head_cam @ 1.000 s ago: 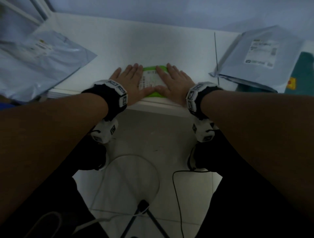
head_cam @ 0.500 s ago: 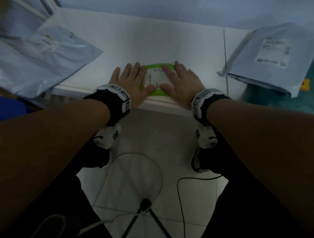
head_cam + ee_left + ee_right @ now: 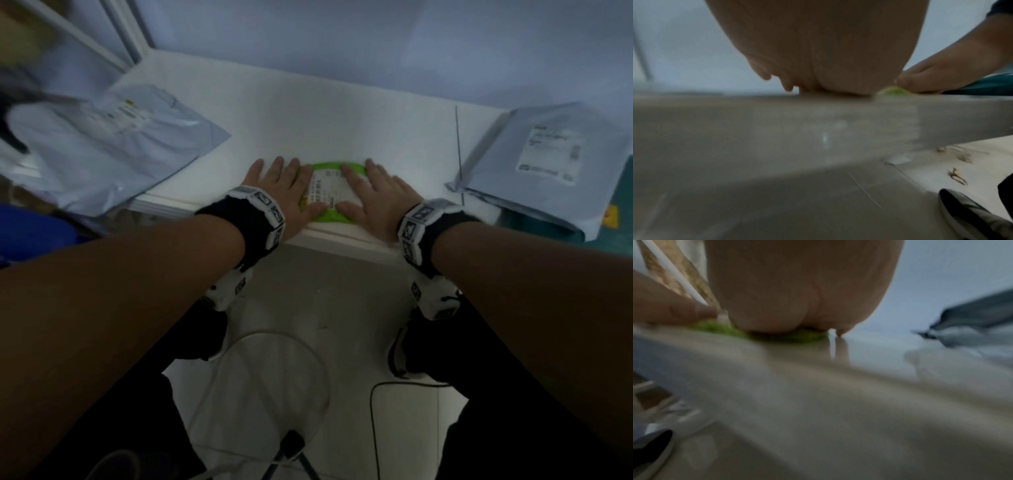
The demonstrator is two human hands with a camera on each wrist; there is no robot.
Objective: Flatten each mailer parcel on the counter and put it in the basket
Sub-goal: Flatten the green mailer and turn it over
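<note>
while flat, hands [image 3: 334, 193] press parcel [image 3: 330, 186]

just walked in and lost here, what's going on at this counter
A person is pressing a small green mailer flat at the near edge of the white counter. The left hand and right hand lie on it with straight fingers, thumbs almost meeting over its label. A grey mailer lies to the left and another grey one to the right, neither being handled. No basket shows clearly.
</note>
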